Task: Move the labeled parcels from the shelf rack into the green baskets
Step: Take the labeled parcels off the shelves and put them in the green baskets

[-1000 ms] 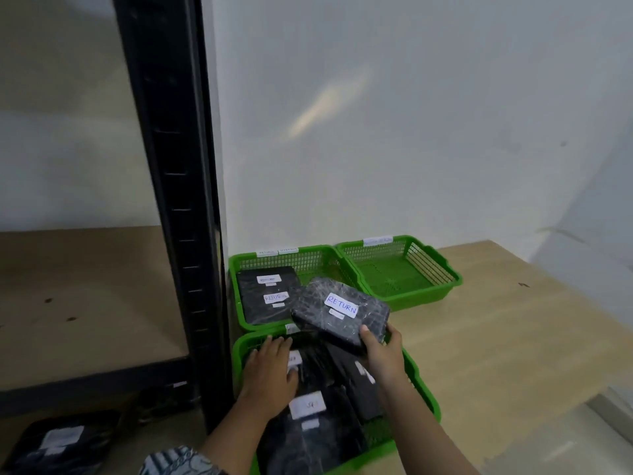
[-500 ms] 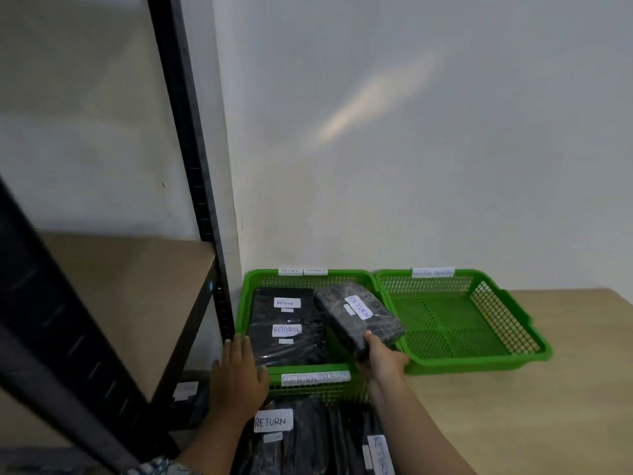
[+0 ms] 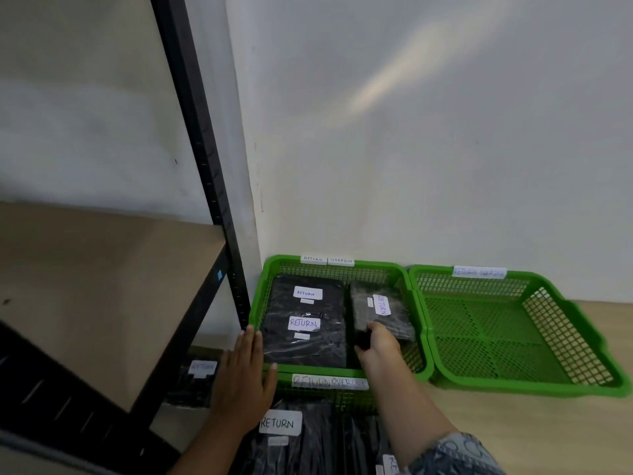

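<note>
A black parcel labeled RETURN (image 3: 380, 311) lies in the right half of the far-left green basket (image 3: 337, 269). My right hand (image 3: 378, 347) grips its near edge. Beside it in the same basket lie two more black RETURN parcels (image 3: 305, 320). My left hand (image 3: 245, 375) rests flat with fingers spread on the near-left corner of that basket. A nearer green basket (image 3: 329, 383) below holds several black RETURN parcels (image 3: 291, 437). An empty green basket (image 3: 513, 334) stands at the right. Another labeled parcel (image 3: 200, 375) lies on a lower shelf of the rack.
The black metal shelf rack post (image 3: 202, 159) rises at the left, with a bare wooden shelf board (image 3: 96, 286) beside it. The baskets stand on a wooden table (image 3: 531, 433) against a white wall (image 3: 411, 132).
My right hand has lowered the RETURN parcel from above the basket rim down into the right side of the far-left basket. My left hand has slid forward onto that basket's corner.
</note>
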A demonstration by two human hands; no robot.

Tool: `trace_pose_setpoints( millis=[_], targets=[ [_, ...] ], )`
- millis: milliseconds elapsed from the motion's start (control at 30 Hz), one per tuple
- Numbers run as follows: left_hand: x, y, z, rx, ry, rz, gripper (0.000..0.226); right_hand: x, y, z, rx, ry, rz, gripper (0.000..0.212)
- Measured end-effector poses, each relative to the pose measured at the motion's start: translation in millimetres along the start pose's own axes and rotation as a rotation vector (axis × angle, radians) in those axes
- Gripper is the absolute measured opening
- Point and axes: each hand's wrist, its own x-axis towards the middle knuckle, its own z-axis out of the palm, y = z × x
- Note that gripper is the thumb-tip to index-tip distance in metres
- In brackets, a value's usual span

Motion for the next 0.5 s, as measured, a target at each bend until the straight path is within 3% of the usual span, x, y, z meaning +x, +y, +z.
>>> trace_pose_setpoints(
  millis=[167, 300, 500],
  targets=[
    [0, -1, 2, 0.012, 0.009, 0.008, 0.07, 13, 1, 2, -0.074, -0.048, -0.024, 0.049],
    [0, -2, 2, 0.007, 0.009, 0.016, 0.07, 4, -7, -2, -0.056, -0.07, 0.013, 0.026],
    [2, -2, 3, -0.006, -0.005, 0.027, 0.07, -22, -19, -4, -0.076, -0.081, 0.03, 0.044]
  ],
)
